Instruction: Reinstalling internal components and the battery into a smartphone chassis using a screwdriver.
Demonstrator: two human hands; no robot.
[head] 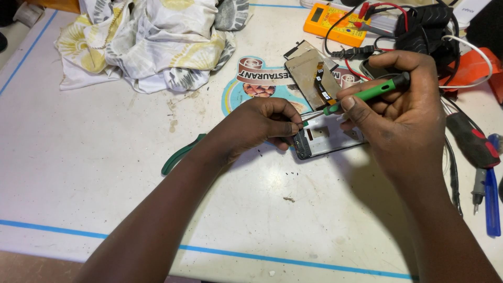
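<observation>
White surface [105,173], stained, blue tape lines near edges. I take the phone frame [327,139] as landmark, approx. centre. L hand [257,126] closed, fingers pinched at frame's left end, steadying it. R hand [403,105] closed around green screwdriver [367,94], held just above frame; tip meets frame's left end by L fingertips. Behind frame: detached screen panel [309,76] w/ flex cable, lying on a round printed mat [246,86]. Further back, right: orange multimeter [335,23] w/ leads. Back left of frame: crumpled patterned cloth [146,42]. Left of frame: green-handled pliers [181,154], partly under L forearm. Right of frame: red/black screwdriver [474,144], blue tool [491,199].
</observation>
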